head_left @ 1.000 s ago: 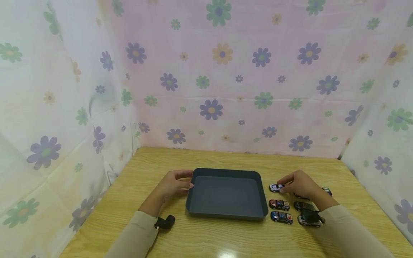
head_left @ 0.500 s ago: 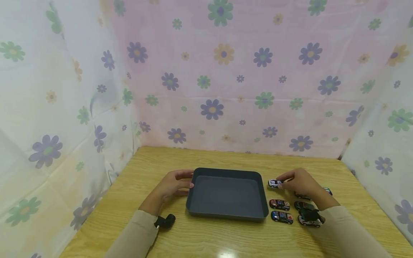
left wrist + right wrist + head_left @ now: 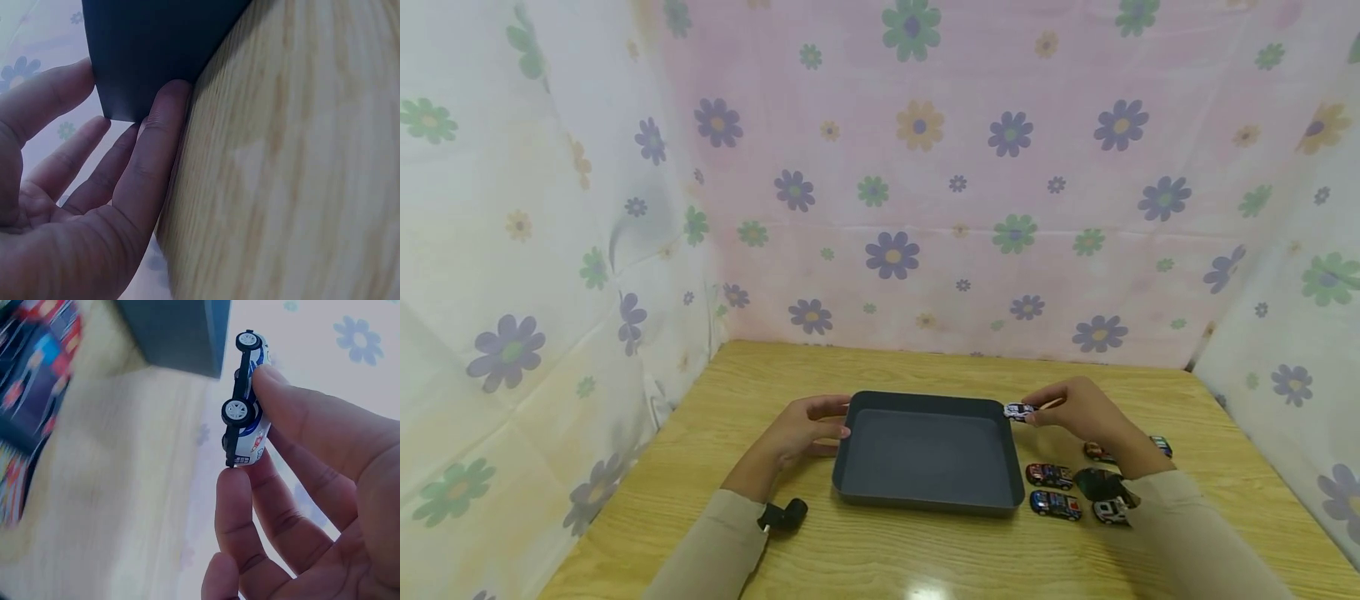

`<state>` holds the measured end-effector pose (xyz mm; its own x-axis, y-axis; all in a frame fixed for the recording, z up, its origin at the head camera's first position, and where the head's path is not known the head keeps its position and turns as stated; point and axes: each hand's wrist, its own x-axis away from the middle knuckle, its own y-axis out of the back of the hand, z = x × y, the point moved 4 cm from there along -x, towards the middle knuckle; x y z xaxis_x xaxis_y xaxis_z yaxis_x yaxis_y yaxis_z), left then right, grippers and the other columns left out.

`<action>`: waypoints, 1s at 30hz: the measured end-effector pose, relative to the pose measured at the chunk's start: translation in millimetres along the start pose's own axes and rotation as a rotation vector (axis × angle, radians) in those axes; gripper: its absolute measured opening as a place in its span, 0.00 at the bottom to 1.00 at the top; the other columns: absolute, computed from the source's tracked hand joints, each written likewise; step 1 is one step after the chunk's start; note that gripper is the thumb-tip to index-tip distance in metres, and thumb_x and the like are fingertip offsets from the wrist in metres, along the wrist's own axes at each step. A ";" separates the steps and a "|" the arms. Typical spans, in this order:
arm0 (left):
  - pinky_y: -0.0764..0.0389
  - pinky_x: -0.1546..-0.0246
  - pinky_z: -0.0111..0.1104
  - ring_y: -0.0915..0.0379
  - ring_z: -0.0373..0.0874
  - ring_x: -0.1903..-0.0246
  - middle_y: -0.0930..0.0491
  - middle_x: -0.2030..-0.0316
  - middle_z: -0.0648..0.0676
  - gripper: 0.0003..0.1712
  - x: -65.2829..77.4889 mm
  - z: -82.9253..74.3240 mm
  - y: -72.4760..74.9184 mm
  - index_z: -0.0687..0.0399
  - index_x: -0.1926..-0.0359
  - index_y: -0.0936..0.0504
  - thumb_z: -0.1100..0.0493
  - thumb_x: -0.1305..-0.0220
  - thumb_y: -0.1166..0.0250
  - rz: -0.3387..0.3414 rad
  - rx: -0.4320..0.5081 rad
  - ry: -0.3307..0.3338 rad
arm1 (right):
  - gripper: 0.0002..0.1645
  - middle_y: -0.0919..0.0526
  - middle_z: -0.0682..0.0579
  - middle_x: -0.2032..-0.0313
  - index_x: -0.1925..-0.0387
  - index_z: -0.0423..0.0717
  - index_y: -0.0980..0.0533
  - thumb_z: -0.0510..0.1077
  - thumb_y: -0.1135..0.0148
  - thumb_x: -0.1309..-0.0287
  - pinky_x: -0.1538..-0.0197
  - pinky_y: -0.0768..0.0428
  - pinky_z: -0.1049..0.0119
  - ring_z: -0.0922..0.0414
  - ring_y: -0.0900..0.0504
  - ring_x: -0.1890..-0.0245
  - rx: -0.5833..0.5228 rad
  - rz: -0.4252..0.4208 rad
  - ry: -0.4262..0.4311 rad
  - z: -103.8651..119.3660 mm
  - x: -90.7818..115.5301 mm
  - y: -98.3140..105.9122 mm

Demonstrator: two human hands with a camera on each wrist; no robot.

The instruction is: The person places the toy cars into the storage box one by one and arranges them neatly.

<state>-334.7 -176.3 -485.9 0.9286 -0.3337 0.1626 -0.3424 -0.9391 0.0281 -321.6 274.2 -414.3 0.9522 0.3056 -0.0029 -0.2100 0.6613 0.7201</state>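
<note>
My right hand (image 3: pixel 1078 408) pinches a white-and-blue toy car (image 3: pixel 1019 412) between thumb and fingers, beside the tray's far right corner. In the right wrist view the toy car (image 3: pixel 247 403) is off the table, with its wheels and underside showing. A dark grey rectangular tray (image 3: pixel 928 458) lies on the table, nothing inside it. On its left side, my left hand (image 3: pixel 801 429) touches the wall with fairly straight fingers. The left wrist view has these fingertips (image 3: pixel 172 94) against the tray's outer wall (image 3: pixel 150 56), one of them low by the tabletop.
Right of the tray stand a red-and-dark toy car (image 3: pixel 1049 476) and a blue one (image 3: pixel 1056 504). Several more cars, such as a white one (image 3: pixel 1108 511), lie partly hidden under my right wrist. Flowered cloth (image 3: pixel 962 208) walls the wooden table (image 3: pixel 865 550) at the back and sides.
My right hand has lifted the white-and-blue toy car from the table and carried it left and away from me, up to the tray's corner. The left hand and tray have stayed put.
</note>
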 end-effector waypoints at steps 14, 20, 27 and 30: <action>0.13 0.48 0.50 0.21 0.53 0.39 0.27 0.30 0.62 0.39 -0.9 -3.0 -3.3 0.52 0.27 0.27 0.63 0.38 0.25 0.027 -0.002 -0.005 | 0.17 0.12 0.44 0.48 0.49 0.47 0.13 0.48 0.26 0.38 0.49 0.13 0.48 0.49 0.12 0.52 -0.060 0.013 0.040 27.2 -25.1 -21.0; 0.13 0.48 0.50 0.21 0.54 0.39 0.27 0.30 0.62 0.39 -0.2 -4.1 -2.9 0.53 0.27 0.28 0.64 0.37 0.25 0.019 -0.001 -0.004 | 0.17 0.12 0.44 0.48 0.49 0.47 0.13 0.47 0.25 0.38 0.48 0.14 0.49 0.50 0.13 0.53 -0.083 0.033 0.048 39.1 -34.6 -33.2; 0.12 0.48 0.49 0.18 0.52 0.43 0.26 0.31 0.62 0.39 1.4 -0.8 -1.8 0.51 0.27 0.28 0.63 0.38 0.25 0.008 -0.001 0.006 | 0.15 0.12 0.44 0.49 0.51 0.46 0.12 0.45 0.25 0.39 0.49 0.13 0.50 0.51 0.12 0.53 -0.094 0.039 0.060 44.8 -44.4 -48.0; 0.12 0.48 0.50 0.18 0.51 0.43 0.26 0.31 0.62 0.39 1.5 0.0 -1.2 0.51 0.27 0.28 0.63 0.38 0.25 0.004 -0.001 0.004 | 0.15 0.11 0.45 0.51 0.52 0.45 0.12 0.44 0.25 0.39 0.51 0.12 0.52 0.52 0.12 0.55 -0.096 0.041 0.062 47.9 -48.1 -54.5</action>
<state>-332.8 -175.7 -485.7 0.9265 -0.3375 0.1662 -0.3466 -0.9376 0.0282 -345.3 190.7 -420.2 0.9274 0.3736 -0.0200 -0.2717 0.7091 0.6507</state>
